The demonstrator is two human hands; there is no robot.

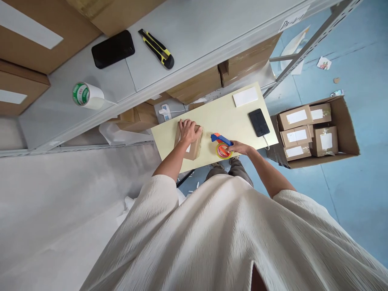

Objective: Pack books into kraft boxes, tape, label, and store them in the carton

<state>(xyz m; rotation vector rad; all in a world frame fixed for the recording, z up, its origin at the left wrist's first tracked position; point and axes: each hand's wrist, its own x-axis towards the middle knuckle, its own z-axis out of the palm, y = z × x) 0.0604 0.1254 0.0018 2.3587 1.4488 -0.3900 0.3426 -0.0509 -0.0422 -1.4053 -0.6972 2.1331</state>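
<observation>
Left hand [189, 131], cardboard box [195, 148] directly beneath

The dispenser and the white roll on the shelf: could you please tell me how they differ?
The dispenser is blue and orange; the roll is white with a green-and-white end. The dispenser is in the right hand; the roll lies untouched on the shelf. Both appear to carry wound tape.

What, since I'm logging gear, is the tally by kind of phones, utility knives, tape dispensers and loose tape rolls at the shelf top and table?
Phones: 2
Utility knife: 1
Tape dispenser, in the right hand: 1
Loose tape roll: 1
Total: 5
</observation>
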